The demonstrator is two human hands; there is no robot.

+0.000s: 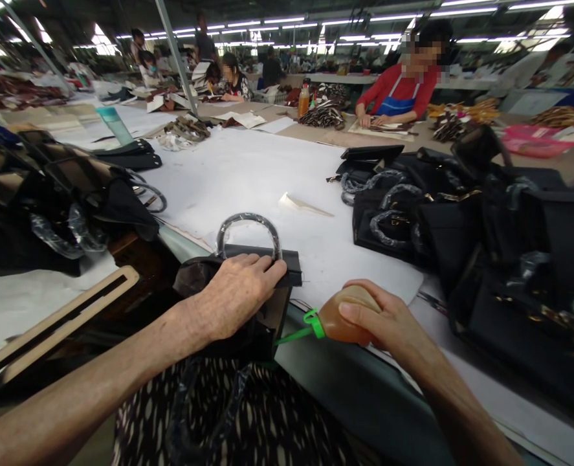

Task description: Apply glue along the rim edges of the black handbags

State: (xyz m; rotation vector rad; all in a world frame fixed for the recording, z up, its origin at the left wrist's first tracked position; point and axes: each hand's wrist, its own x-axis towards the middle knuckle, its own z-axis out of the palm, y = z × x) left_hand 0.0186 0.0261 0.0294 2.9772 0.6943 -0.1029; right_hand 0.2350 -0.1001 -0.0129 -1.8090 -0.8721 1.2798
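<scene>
My left hand (242,291) is closed over the top edge of a black handbag (257,336) at the table's front edge. The bag's round handle (248,220), wrapped in clear plastic, stands up behind my fingers. In my right hand (378,317) is a squeeze bottle (347,316) of amber liquid, tipped nearly sideways. Its green nozzle (296,336) points left, with the tip at the bag's side edge; whether it touches cannot be told. A second plastic-wrapped handle hangs low over my patterned clothing.
Black handbags (413,213) are heaped on the right, and more bags (63,194) lie on the left. A pale pointed tool (303,204) rests on the white tabletop (248,162). Slotted wooden strips (73,317) lie at lower left. Across the table, a person in red (403,90) handles pieces.
</scene>
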